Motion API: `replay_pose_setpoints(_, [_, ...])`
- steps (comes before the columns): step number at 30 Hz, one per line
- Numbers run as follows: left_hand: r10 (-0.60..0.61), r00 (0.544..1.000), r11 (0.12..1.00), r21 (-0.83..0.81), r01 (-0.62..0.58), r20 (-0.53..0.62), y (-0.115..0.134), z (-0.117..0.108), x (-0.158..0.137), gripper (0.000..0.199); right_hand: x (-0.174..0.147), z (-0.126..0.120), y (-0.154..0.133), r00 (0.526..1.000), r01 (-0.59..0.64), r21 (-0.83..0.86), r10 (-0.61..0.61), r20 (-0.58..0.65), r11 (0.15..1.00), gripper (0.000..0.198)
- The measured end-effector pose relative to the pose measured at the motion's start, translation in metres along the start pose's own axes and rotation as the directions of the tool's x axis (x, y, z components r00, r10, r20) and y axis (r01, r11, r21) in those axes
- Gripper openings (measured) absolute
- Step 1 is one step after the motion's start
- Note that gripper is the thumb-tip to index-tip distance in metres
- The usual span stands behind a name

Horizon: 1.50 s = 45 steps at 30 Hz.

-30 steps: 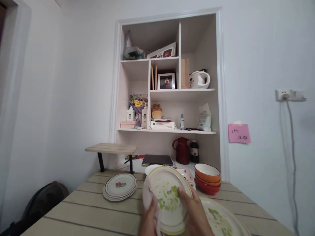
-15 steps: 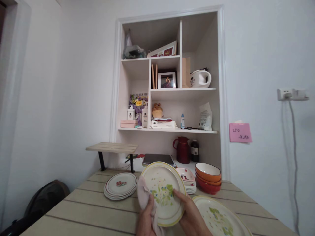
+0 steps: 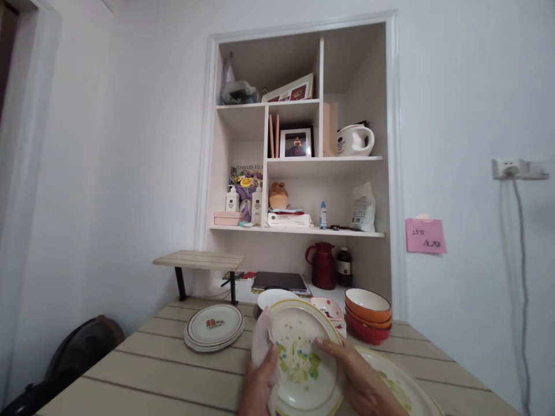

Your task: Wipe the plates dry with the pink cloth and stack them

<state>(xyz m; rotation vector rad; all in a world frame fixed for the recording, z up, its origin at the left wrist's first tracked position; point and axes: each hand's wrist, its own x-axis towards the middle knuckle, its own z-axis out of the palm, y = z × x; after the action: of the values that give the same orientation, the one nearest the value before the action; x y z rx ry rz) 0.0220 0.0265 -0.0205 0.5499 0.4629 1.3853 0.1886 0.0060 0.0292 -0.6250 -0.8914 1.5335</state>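
Observation:
A cream plate (image 3: 299, 361) with a yellow rim and a green floral print is tilted up above the table between my hands. My left hand (image 3: 259, 386) grips its left edge through a pale pink cloth (image 3: 262, 340), the thumb lying over the cloth. From the right side my right hand (image 3: 364, 378) holds the same plate, with the thumb on its face and the other fingers mostly hidden behind. Under and beside my right forearm lies a larger plate (image 3: 418, 393) of the same pattern, partly covered by that hand.
A stack of red-rimmed plates (image 3: 214, 325) sits on the slatted table (image 3: 165, 372) at left. Behind my hands are a white round dish (image 3: 275, 297), pink dotted dishes (image 3: 329, 307) and stacked orange-red bowls (image 3: 367, 315). A low riser (image 3: 199, 260) and red jug (image 3: 323, 267) stand farther back.
Both hands have moved the plate slightly right and down. The white round dish behind it now shows, while more of the pink dishes and of the larger plate is covered.

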Motion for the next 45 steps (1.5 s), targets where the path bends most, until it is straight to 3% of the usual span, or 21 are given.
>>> replay_pose_setpoints(4, [-0.069, 0.998, 0.997, -0.034, 0.069, 0.003, 0.003, -0.005, 0.004, 0.072, 0.004, 0.003, 0.009, 1.000, -0.013, -0.014, 0.013, -0.008, 1.000, 0.065])
replay_pose_setpoints(12, [-0.228, 0.962, 0.959, -0.137, 0.249, 0.151, -0.001, -0.016, 0.013, 0.076, 0.014, 0.012, 0.035, 0.985, 0.097, 0.086, -0.083, -0.150, 0.992, 0.066])
replay_pose_setpoints(21, [-0.200, 0.968, 0.961, -0.161, 0.224, 0.150, -0.018, -0.024, 0.026, 0.077, 0.014, 0.020, 0.043, 0.969, 0.142, 0.139, -0.109, -0.223, 0.980, 0.074])
replay_pose_setpoints(34, [-0.116, 0.987, 0.974, -0.183, 0.135, 0.109, -0.016, -0.017, 0.029, 0.076, 0.011, 0.021, 0.030, 0.978, 0.102, 0.125, -0.076, -0.193, 0.987, 0.051])
replay_pose_setpoints(38, [-0.127, 0.978, 0.970, -0.183, 0.157, 0.165, -0.011, -0.010, 0.020, 0.084, 0.013, 0.015, 0.029, 0.983, 0.064, 0.156, -0.035, -0.179, 0.986, 0.042])
replay_pose_setpoints(41, [-0.126, 0.981, 0.957, -0.242, 0.159, 0.145, -0.008, -0.002, 0.011, 0.096, 0.014, 0.011, 0.027, 0.980, 0.047, 0.172, -0.012, -0.198, 0.984, 0.041])
replay_pose_setpoints(45, [-0.170, 0.978, 0.946, -0.257, 0.196, 0.120, -0.005, -0.001, 0.009, 0.086, 0.014, 0.007, 0.023, 0.977, 0.075, 0.162, -0.040, -0.210, 0.984, 0.043])
